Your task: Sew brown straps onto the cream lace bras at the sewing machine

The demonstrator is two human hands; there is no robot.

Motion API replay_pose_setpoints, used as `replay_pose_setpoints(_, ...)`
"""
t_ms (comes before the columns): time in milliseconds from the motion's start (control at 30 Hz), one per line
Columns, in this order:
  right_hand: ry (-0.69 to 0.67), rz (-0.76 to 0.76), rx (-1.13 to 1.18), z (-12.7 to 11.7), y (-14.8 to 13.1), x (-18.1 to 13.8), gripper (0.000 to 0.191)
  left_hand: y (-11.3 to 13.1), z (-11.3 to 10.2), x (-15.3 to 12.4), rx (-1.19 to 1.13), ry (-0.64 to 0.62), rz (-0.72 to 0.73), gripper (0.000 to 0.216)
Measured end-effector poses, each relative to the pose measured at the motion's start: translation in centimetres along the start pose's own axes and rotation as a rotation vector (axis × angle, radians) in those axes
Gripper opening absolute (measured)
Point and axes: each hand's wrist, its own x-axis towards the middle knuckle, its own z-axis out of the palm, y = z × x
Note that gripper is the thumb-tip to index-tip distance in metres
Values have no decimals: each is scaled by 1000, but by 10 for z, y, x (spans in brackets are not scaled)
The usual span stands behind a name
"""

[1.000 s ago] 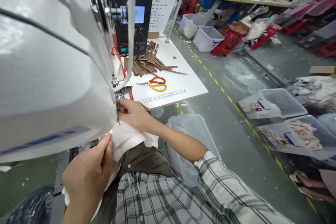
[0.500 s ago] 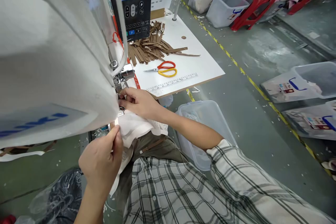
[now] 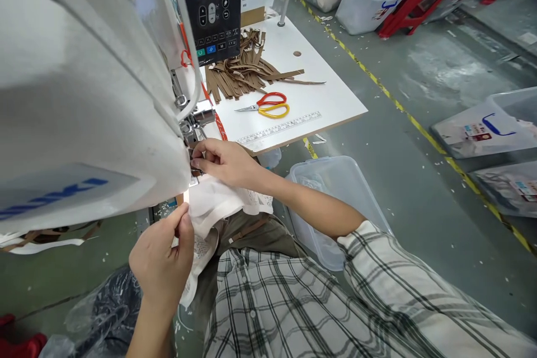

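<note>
A white sewing machine (image 3: 96, 123) fills the left of the head view. Its metal needle and presser parts (image 3: 196, 123) sit at the end of the head. My right hand (image 3: 226, 163) is beside them, thumb and fingers closed together; what they grip is hidden. Closer to me, my left hand (image 3: 161, 260) pinches the end of a pale strip (image 3: 186, 196) in front of the presser foot. White fabric (image 3: 222, 201) hangs from the machine bed between my hands and spreads over my lap, with a lacy part lower down.
A control panel (image 3: 212, 11) stands behind the needle. On the white table (image 3: 335, 102) lie brown fabric strips (image 3: 239, 75), scissors (image 3: 272, 105) with red and yellow handles and a printed ruler scale (image 3: 281, 127). A clear plastic bin (image 3: 356, 190) is below; more bins (image 3: 369, 3) stand beyond.
The view has shifted slightly, so the table and bins appear further right. Both hands stay at nearly the same places by the machine, still closed.
</note>
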Motion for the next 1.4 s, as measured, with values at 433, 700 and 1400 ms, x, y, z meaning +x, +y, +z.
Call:
replay_pose_setpoints(433,27,229,679,23,5,-49,25,-3,-16,-5,-302,-132,-281,17)
replay_pose_setpoints(700,-14,-160,460,34,11,-126,7,9,-4,-32,-266,-268,212,46)
replay_pose_setpoints(1400,111,-896,-140,31,13,-150,12,7,6,-46,-288,-95,323,12)
